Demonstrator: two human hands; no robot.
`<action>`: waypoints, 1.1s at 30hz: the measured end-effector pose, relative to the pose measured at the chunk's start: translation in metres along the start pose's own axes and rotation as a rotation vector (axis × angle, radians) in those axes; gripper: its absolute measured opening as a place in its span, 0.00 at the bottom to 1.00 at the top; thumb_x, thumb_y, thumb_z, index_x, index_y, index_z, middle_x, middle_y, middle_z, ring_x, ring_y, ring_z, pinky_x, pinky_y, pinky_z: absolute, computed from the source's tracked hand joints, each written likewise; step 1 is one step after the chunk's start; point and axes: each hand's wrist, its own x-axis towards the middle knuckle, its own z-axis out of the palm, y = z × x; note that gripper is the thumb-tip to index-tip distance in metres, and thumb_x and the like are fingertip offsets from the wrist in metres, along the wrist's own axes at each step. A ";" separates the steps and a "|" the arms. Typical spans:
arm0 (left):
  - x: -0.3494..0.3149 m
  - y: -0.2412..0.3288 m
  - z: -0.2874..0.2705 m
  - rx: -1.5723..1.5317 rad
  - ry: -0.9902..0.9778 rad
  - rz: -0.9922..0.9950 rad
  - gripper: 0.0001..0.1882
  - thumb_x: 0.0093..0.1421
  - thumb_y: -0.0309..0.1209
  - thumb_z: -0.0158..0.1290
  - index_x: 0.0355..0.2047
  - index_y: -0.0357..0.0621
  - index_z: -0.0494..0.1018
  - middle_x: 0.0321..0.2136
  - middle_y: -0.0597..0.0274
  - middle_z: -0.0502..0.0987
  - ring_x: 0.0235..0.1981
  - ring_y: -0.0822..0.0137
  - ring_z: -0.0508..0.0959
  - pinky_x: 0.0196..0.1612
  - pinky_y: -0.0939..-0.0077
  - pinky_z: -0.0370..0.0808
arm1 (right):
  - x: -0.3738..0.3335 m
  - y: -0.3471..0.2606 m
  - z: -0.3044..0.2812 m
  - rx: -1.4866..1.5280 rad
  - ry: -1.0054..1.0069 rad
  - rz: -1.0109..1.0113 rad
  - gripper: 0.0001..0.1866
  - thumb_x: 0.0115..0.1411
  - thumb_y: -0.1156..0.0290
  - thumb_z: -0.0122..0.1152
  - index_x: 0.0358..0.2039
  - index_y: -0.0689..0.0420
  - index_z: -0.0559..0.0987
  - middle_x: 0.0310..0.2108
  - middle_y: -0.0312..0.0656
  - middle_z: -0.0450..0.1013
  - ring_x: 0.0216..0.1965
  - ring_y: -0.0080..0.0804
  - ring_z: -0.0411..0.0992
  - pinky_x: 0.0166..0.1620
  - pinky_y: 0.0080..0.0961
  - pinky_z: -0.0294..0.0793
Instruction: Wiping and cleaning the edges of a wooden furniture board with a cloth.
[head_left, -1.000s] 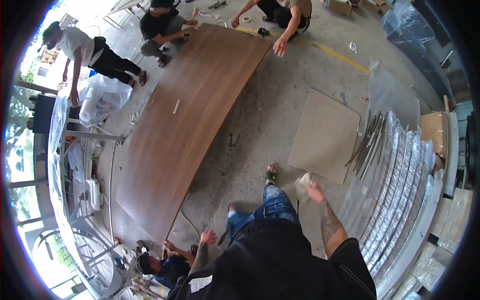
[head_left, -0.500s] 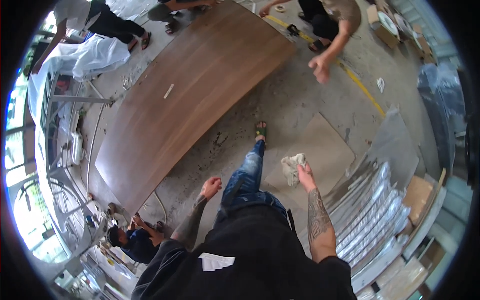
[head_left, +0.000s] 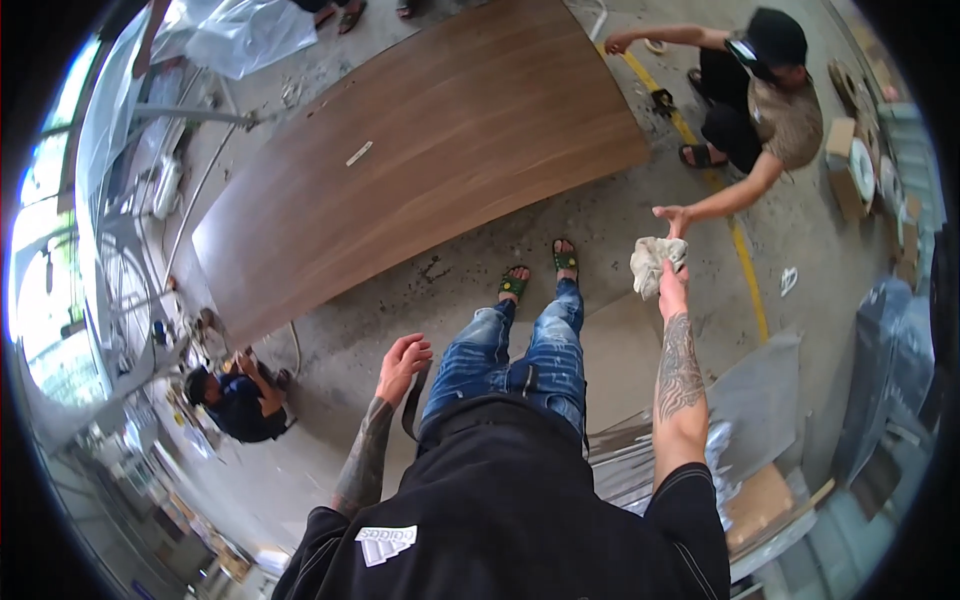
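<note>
Right of centre, the right hand (head_left: pixel 676 290) grips a pale cloth (head_left: pixel 653 262), apparently offering it to a co-worker's hand (head_left: pixel 674 217); release calls for that hand's hold first. The left hand (head_left: pixel 404 364), left of centre, is empty, loosely curled.

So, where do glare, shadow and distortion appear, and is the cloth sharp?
In the head view, glare whitens the windows and a sheen marks the left end of the board; shadow darkens the floor along its near edge. Also in the head view, the board's edges bow, the corners go black, and the cloth in the right hand looks fairly sharp.
</note>
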 end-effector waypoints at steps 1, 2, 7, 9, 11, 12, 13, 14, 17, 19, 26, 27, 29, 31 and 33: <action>-0.008 -0.006 0.003 -0.042 0.079 -0.002 0.19 0.73 0.36 0.49 0.59 0.38 0.69 0.47 0.58 0.79 0.43 0.71 0.79 0.45 0.78 0.77 | 0.014 0.001 0.000 0.038 0.032 0.025 0.25 0.69 0.67 0.57 0.62 0.66 0.66 0.57 0.49 0.72 0.54 0.36 0.73 0.55 0.33 0.74; -0.013 -0.026 0.000 -0.038 0.118 0.001 0.18 0.72 0.36 0.50 0.56 0.38 0.71 0.43 0.61 0.79 0.41 0.73 0.79 0.41 0.79 0.76 | 0.031 -0.001 -0.001 0.081 0.061 0.036 0.26 0.69 0.67 0.57 0.63 0.65 0.65 0.58 0.50 0.71 0.54 0.37 0.73 0.55 0.33 0.74; -0.084 -0.019 0.067 -0.107 0.246 -0.129 0.20 0.73 0.38 0.48 0.60 0.40 0.69 0.50 0.57 0.78 0.48 0.68 0.79 0.48 0.75 0.77 | 0.085 0.001 -0.001 0.277 -0.004 0.109 0.27 0.69 0.69 0.55 0.65 0.61 0.63 0.60 0.49 0.69 0.57 0.43 0.73 0.57 0.40 0.76; -0.110 0.010 0.100 -0.100 0.192 -0.046 0.22 0.73 0.36 0.48 0.62 0.38 0.67 0.54 0.55 0.77 0.53 0.65 0.78 0.55 0.71 0.75 | 0.100 -0.010 0.016 0.337 -0.046 0.184 0.26 0.69 0.70 0.53 0.65 0.61 0.63 0.61 0.49 0.69 0.57 0.44 0.73 0.56 0.42 0.78; -0.119 0.032 0.129 -0.041 0.198 0.097 0.22 0.73 0.35 0.48 0.62 0.38 0.66 0.55 0.55 0.77 0.54 0.65 0.78 0.56 0.70 0.74 | 0.123 -0.013 0.012 0.388 -0.050 0.259 0.25 0.69 0.72 0.52 0.65 0.61 0.63 0.61 0.49 0.69 0.57 0.46 0.74 0.55 0.43 0.79; -0.119 0.040 0.140 0.030 0.161 0.230 0.22 0.72 0.34 0.49 0.62 0.37 0.66 0.55 0.55 0.77 0.55 0.65 0.77 0.57 0.70 0.73 | 0.149 -0.015 -0.001 0.343 -0.032 0.241 0.22 0.70 0.70 0.49 0.63 0.61 0.65 0.57 0.49 0.71 0.52 0.48 0.77 0.52 0.47 0.81; -0.123 0.042 0.148 0.001 0.161 0.248 0.22 0.72 0.34 0.49 0.62 0.37 0.66 0.55 0.55 0.77 0.55 0.65 0.77 0.57 0.70 0.73 | 0.169 -0.022 -0.005 0.298 -0.023 0.227 0.20 0.72 0.68 0.45 0.60 0.61 0.67 0.54 0.50 0.74 0.48 0.49 0.79 0.49 0.50 0.84; -0.126 0.044 0.153 0.056 0.207 0.237 0.22 0.72 0.33 0.49 0.63 0.36 0.66 0.55 0.55 0.77 0.55 0.65 0.77 0.58 0.70 0.73 | 0.178 -0.018 -0.005 0.289 -0.025 0.231 0.20 0.72 0.68 0.45 0.60 0.61 0.67 0.54 0.50 0.74 0.48 0.49 0.79 0.49 0.50 0.84; -0.135 0.019 0.158 0.094 0.273 0.215 0.22 0.71 0.31 0.50 0.62 0.36 0.66 0.55 0.53 0.77 0.55 0.64 0.77 0.58 0.70 0.73 | 0.192 -0.037 -0.002 0.230 -0.009 0.116 0.18 0.73 0.70 0.44 0.61 0.57 0.68 0.55 0.49 0.73 0.55 0.47 0.76 0.53 0.55 0.80; -0.142 0.006 0.160 0.135 0.343 0.126 0.22 0.70 0.30 0.51 0.62 0.37 0.67 0.55 0.51 0.77 0.55 0.63 0.78 0.57 0.70 0.75 | 0.145 -0.053 0.035 0.267 -0.118 0.250 0.17 0.73 0.69 0.45 0.61 0.49 0.69 0.57 0.46 0.72 0.56 0.41 0.74 0.54 0.54 0.79; -0.158 -0.011 0.171 0.110 0.395 0.092 0.22 0.70 0.31 0.51 0.62 0.37 0.67 0.54 0.51 0.78 0.54 0.64 0.78 0.57 0.71 0.75 | 0.121 -0.088 0.027 -0.031 -0.140 0.274 0.18 0.71 0.58 0.56 0.55 0.50 0.67 0.45 0.43 0.75 0.39 0.39 0.79 0.39 0.36 0.82; -0.157 0.010 0.180 0.102 0.352 0.078 0.23 0.69 0.30 0.52 0.62 0.37 0.67 0.55 0.51 0.77 0.55 0.64 0.78 0.57 0.71 0.74 | 0.112 -0.084 0.023 -0.108 -0.218 0.270 0.14 0.71 0.57 0.55 0.51 0.50 0.70 0.44 0.41 0.75 0.38 0.35 0.79 0.37 0.34 0.82; -0.160 0.038 0.186 0.112 0.300 0.104 0.23 0.68 0.27 0.53 0.62 0.35 0.67 0.56 0.50 0.76 0.57 0.62 0.76 0.59 0.69 0.73 | 0.082 -0.074 0.028 -0.319 -0.416 0.274 0.12 0.71 0.57 0.54 0.47 0.50 0.71 0.40 0.38 0.76 0.36 0.30 0.79 0.33 0.28 0.80; -0.160 0.070 0.183 0.254 0.271 0.310 0.21 0.71 0.27 0.48 0.63 0.37 0.67 0.55 0.54 0.77 0.56 0.67 0.76 0.59 0.74 0.71 | 0.056 -0.059 0.026 -0.531 -0.553 0.254 0.12 0.72 0.58 0.54 0.48 0.51 0.72 0.38 0.36 0.77 0.33 0.25 0.78 0.31 0.24 0.78; -0.168 0.147 0.192 0.091 0.211 0.488 0.22 0.70 0.30 0.49 0.62 0.38 0.68 0.54 0.54 0.77 0.56 0.63 0.76 0.60 0.67 0.71 | 0.034 -0.035 0.012 -0.658 -0.672 0.148 0.12 0.72 0.58 0.52 0.48 0.52 0.73 0.37 0.36 0.77 0.32 0.24 0.77 0.30 0.22 0.77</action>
